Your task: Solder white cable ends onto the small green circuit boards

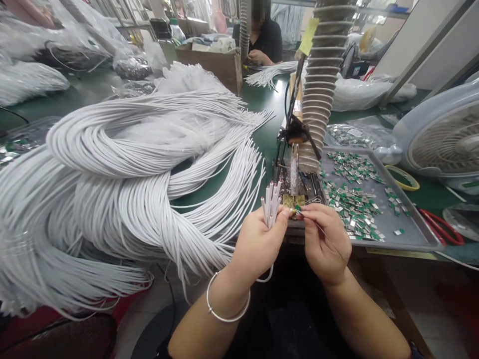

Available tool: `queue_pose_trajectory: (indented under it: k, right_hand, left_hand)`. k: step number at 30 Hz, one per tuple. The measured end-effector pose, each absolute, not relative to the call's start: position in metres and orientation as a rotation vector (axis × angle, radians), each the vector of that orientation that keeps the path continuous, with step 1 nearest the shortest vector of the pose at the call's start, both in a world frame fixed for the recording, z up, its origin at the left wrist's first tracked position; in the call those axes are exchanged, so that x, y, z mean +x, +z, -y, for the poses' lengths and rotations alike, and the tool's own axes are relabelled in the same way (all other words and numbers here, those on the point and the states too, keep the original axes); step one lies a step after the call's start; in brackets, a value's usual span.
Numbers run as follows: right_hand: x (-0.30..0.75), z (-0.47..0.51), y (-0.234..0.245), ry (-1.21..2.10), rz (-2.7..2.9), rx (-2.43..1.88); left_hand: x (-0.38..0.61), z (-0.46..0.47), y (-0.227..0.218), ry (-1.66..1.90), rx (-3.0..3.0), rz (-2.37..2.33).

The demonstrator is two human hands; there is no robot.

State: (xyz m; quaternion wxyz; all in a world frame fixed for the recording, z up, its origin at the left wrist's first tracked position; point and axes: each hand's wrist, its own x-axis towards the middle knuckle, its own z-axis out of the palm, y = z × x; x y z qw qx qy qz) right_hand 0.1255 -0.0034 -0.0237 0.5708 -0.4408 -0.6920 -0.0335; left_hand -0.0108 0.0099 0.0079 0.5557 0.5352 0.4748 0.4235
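Observation:
My left hand (262, 242) is closed around a small bundle of white cables (272, 202), whose cut ends stand up above the fist with reddish tips. Its thumb and forefinger reach a small green circuit board (297, 208) at the brass-coloured fixture (288, 200). From the other side, my right hand (326, 239) pinches a thin wire (321, 229) close to that board. Fingertips partly hide the spot where board, cable and wire come together. Just above hangs a dark-cabled tool (295, 134), pointing down at the fixture.
Large coils of white cable (123, 199) cover the left side. At right, a grey tray (419, 227) holds many small green-and-silver boards, with red-handled pliers (443, 227), yellow tape (402, 178) and a fan (449, 134) beyond. A ribbed duct (318, 85) hangs centrally. Opposite sits a person (275, 42).

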Motion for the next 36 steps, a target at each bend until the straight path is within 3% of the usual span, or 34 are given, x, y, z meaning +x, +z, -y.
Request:
queue_pose_trajectory:
  k: [27,36]
  right_hand:
    - [0.149,0.046,-0.029,0.221,1.702,-0.986]
    - [0.189,0.022,-0.001,-0.087,1.747,-1.530]
  left_hand:
    - [-0.016,0.017,-0.010,1.004,1.273,-1.102]
    - [-0.027,0.009,-0.024,0.917,1.060,-0.851]
